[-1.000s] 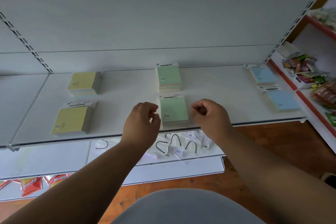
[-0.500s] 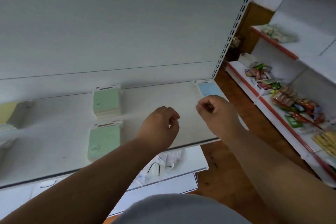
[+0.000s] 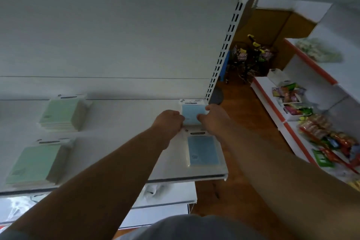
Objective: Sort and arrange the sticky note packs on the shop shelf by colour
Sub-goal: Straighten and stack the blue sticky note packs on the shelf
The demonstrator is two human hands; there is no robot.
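Observation:
On the white shelf [image 3: 120, 138], two stacks of green sticky note packs lie at the left, one at the back [image 3: 62, 112] and one at the front [image 3: 34, 161]. At the right end lie two blue stacks. The rear blue pack [image 3: 191, 114] sits between my hands: my left hand [image 3: 168, 122] grips its left edge, my right hand [image 3: 211, 118] grips its right edge. The front blue pack [image 3: 203, 151] lies just below them, near the shelf's front edge, untouched.
A perforated upright post [image 3: 222, 52] ends the shelf at the right. Beyond it is wooden floor [image 3: 239, 122] and a red-edged shelf unit [image 3: 303, 126] with snack packets. A lower shelf with white bags [image 3: 155, 191] juts out beneath.
The view has swung right, away from the green stacks. Both hands have moved to the right end of the shelf and closed on the sides of the rear blue pack.

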